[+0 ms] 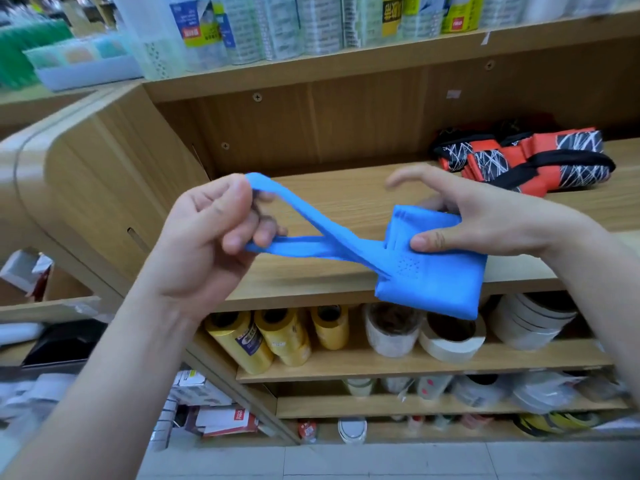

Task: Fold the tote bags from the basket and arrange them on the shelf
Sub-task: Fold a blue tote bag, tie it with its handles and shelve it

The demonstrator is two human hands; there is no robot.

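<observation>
The left hand (207,237) has its grip curled round the bright blue fabric tote bag's (433,275) handles; the right hand (485,223) pinches the folded body above the wooden shelf (329,202). Folding seems nearly finished. Next, the handles probably need tucking in.

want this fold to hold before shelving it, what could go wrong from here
1. The left hand pulls the straps taut while the right hand only pinches the folded blue tote bag, so the fold may slip open.
2. Untucked, the straps could trail off the shelf edge.
3. Set down carelessly, it might nudge the orange patterned bags.
</observation>
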